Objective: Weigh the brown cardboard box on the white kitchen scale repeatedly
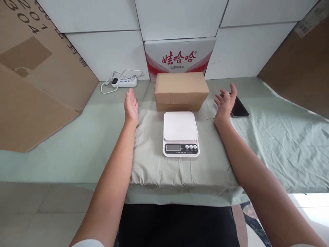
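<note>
Head view: both hands, left (131, 105) and right (224, 103), are held open and empty beside the untouched brown cardboard box (181, 90); the white digital kitchen scale (181, 133) is left bare.

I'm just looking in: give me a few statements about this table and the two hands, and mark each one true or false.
1. Both hands, left hand and right hand, are open and hold nothing. True.
2. The box sits on the scale. False: the box stands behind the scale, on the cloth; the scale's plate is bare.
3. A phone lies beside the right hand. True.
4. The power strip lies right of the box. False: it lies to the left, near the wall.
5. The left hand rests on the scale. False: it is apart from it, to the left of the box.
</note>
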`<control>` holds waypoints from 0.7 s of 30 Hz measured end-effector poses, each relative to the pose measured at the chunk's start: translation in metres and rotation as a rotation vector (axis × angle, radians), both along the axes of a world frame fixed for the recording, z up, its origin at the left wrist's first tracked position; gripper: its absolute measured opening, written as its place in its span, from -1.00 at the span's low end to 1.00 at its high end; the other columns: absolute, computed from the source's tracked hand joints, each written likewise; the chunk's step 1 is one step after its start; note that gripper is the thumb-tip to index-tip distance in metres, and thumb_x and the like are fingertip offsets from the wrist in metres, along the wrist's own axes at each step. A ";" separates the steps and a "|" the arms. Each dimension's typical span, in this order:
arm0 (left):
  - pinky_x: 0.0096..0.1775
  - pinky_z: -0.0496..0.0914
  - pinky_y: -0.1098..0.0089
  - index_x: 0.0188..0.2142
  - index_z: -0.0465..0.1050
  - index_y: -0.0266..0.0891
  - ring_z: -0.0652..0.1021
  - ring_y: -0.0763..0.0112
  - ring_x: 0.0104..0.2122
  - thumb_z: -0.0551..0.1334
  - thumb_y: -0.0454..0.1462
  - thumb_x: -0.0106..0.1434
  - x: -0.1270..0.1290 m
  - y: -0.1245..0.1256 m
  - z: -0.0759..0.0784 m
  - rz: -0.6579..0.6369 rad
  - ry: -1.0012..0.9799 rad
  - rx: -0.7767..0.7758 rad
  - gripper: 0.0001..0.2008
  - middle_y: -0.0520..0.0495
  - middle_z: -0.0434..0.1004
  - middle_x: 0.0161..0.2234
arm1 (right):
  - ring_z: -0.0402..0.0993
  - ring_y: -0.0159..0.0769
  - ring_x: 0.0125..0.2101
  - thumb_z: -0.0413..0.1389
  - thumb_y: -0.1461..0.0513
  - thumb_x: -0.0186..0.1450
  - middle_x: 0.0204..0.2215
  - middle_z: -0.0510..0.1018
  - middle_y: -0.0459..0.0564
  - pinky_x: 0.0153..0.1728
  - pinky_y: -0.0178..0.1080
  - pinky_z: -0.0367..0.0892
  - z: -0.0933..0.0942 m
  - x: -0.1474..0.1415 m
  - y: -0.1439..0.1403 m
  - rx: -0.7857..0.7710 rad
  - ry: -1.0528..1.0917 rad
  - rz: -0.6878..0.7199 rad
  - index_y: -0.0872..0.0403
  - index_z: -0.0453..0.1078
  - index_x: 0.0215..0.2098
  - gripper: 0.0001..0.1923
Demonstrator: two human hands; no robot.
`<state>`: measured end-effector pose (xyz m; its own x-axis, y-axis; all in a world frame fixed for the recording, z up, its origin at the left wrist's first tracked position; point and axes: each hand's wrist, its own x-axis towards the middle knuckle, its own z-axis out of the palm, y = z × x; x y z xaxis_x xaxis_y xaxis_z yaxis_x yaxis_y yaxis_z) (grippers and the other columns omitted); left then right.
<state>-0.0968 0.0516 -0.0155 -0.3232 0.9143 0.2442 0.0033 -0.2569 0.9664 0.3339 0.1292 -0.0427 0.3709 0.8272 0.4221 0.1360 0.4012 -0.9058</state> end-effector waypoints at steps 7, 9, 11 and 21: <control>0.71 0.00 0.09 0.69 0.16 -0.09 -0.04 0.10 0.77 0.00 0.43 0.49 0.017 -0.001 0.004 0.011 -0.026 -0.032 0.02 -0.12 -0.06 0.78 | 0.57 0.24 0.35 -0.05 -0.50 0.37 0.42 0.47 0.16 0.38 0.52 0.42 0.004 -0.008 -0.008 0.011 -0.110 0.097 -0.35 0.20 0.56 -0.06; 0.71 0.01 0.10 0.69 0.15 -0.14 -0.01 0.09 0.76 0.03 0.41 0.50 0.022 -0.002 0.005 0.011 -0.040 -0.039 0.03 -0.15 -0.05 0.78 | 0.58 0.22 0.33 -0.07 -0.51 0.38 0.41 0.49 0.16 0.37 0.50 0.45 0.003 -0.008 -0.008 0.028 -0.153 0.105 -0.35 0.20 0.57 -0.05; 0.71 0.03 0.09 0.69 0.16 -0.16 0.02 0.10 0.76 0.03 0.35 0.53 0.027 -0.003 0.006 0.014 -0.061 -0.046 -0.02 -0.17 -0.03 0.77 | 0.60 0.19 0.31 -0.07 -0.51 0.39 0.40 0.50 0.16 0.37 0.47 0.47 0.001 -0.008 -0.007 0.031 -0.175 0.111 -0.34 0.20 0.58 -0.04; 0.71 -0.01 0.11 0.66 0.25 -0.05 -0.01 0.12 0.76 0.07 0.38 0.51 0.030 -0.005 0.003 -0.020 -0.029 -0.050 -0.06 -0.08 0.02 0.77 | 0.62 0.19 0.35 -0.07 -0.55 0.39 0.45 0.52 0.14 0.36 0.41 0.53 0.002 -0.009 -0.008 0.000 -0.205 0.160 -0.33 0.22 0.60 0.00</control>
